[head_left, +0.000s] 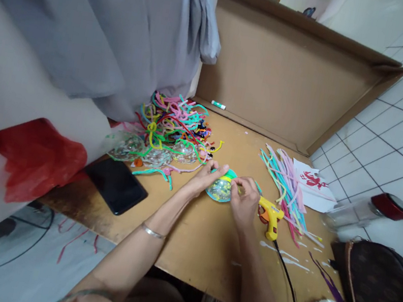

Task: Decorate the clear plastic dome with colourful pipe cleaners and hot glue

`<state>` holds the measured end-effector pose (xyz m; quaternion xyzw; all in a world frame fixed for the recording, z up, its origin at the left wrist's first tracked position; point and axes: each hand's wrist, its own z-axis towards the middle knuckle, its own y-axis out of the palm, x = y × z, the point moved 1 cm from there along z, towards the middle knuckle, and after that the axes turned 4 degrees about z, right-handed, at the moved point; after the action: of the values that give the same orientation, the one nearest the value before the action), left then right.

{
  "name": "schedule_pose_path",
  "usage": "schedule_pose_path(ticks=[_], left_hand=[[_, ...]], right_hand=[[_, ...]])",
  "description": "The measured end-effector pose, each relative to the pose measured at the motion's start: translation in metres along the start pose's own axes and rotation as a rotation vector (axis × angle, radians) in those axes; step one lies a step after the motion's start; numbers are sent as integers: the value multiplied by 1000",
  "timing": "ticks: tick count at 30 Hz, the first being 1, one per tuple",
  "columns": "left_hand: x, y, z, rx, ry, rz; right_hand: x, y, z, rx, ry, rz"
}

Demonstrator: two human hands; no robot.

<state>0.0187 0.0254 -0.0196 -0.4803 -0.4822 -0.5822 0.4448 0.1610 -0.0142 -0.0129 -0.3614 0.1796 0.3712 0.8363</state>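
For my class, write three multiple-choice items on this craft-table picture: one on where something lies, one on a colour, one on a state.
1. Where does the glue gun lie?
A. Just right of the right hand
B. On the black phone
C. Inside the cardboard sheet's fold

2. What colour is the glue gun's body?
A. Red
B. Yellow
C. Grey

3. How is the clear ball being handled?
A. It lies untouched
B. Only the left hand touches it
C. Both hands grip it on the table

Answers:
1 A, the gun rests on the wood beside that hand.
2 B, its body is yellow with an orange trigger.
3 C, fingers of both hands close on the ball from either side.
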Motion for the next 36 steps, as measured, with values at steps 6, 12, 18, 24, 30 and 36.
schedule_pose_path(ticks=[6, 12, 18, 24, 30, 36], left_hand=[[2, -6, 0, -78, -6, 52], [-1, -13, 3, -173, -4, 100], [-6, -12, 4, -179, 2, 81], [-3, -10, 3, -175, -14, 36], [5, -6, -2, -143, -34, 39], [3, 1, -3, -71, -54, 36]], right_hand=[[-2, -1, -1, 17, 15, 22], [1, -2, -2, 26, 19, 22], [3, -2, -3, 14, 8, 15], [0, -3, -3, 19, 11, 13], [1, -2, -4, 16, 3, -5], [0, 0, -4, 31, -14, -8]])
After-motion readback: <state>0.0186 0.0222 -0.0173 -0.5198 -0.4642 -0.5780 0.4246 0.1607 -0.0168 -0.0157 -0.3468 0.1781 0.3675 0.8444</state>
